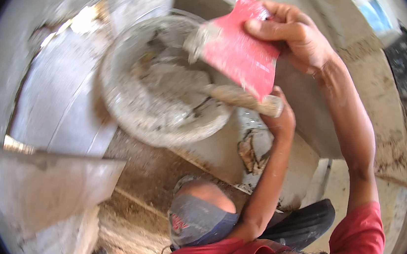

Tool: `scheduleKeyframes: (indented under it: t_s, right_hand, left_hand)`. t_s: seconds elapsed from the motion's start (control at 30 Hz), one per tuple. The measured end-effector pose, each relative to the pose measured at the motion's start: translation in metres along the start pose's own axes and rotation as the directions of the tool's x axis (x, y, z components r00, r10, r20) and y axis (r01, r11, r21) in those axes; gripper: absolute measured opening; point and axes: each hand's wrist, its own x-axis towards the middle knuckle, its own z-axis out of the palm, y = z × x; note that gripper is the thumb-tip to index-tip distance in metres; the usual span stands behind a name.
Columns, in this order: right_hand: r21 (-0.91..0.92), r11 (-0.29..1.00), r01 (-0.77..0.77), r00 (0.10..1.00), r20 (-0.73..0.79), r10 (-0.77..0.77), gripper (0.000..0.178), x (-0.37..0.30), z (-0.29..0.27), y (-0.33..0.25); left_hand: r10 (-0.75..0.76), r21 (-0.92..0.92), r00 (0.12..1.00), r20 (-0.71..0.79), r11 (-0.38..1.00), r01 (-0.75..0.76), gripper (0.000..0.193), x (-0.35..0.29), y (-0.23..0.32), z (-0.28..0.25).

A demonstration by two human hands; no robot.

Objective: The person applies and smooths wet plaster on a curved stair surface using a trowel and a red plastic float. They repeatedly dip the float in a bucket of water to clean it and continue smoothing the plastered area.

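Note:
A red flat plastic scraper is pinched in my right hand, thumb on its face. Grey wet mortar clings to its left corner. The scraper is tilted over the right rim of a round, mortar-coated bucket. Inside the bucket lies lumpy grey mortar. Beneath the scraper my left hand is closed around the end of a thick wooden tool handle. The handle slants across the rim, and its far end is hidden in the mortar. The scraper partly covers my left fingers.
Grey panels stand left of the bucket. Under it is a dirty brown board. A torn, paper-like scrap lies below my left hand. A rounded, skin-coloured shape in grey cloth is at the bottom, beside a dark object.

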Motion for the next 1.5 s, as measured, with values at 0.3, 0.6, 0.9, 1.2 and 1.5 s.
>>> scheduleKeyframes:
  t_s: [0.3,0.6,0.9,1.2,1.5]
  right_hand:
    - [-0.909,0.314,0.276,0.758,0.005,-0.653,0.043,-0.085,-0.128,0.060]
    - [-0.887,0.109,0.449,0.757,0.313,-0.574,0.069,-0.056,-0.153,0.096]
    - [-0.929,-0.073,0.363,0.844,0.361,-0.398,0.063,-0.066,-0.192,0.087]
    - [-0.939,0.016,0.342,0.845,0.300,-0.443,0.070,-0.075,-0.165,0.093]
    - [-0.722,0.692,-0.004,0.963,-0.189,-0.190,0.036,-0.061,-0.225,0.020]
  left_hand:
    - [0.319,0.007,0.914,0.252,0.943,-0.331,0.061,0.028,0.039,-0.008]
    - [0.287,-0.018,0.913,0.289,0.956,-0.294,0.067,0.023,0.033,-0.003]
    - [0.248,-0.049,0.925,0.286,0.968,-0.245,0.068,0.030,0.025,0.000]
    - [0.217,-0.044,0.929,0.301,0.976,-0.214,0.068,0.022,0.022,0.002]
    - [0.324,-0.082,0.881,0.346,0.945,-0.315,0.068,0.035,0.042,0.010]
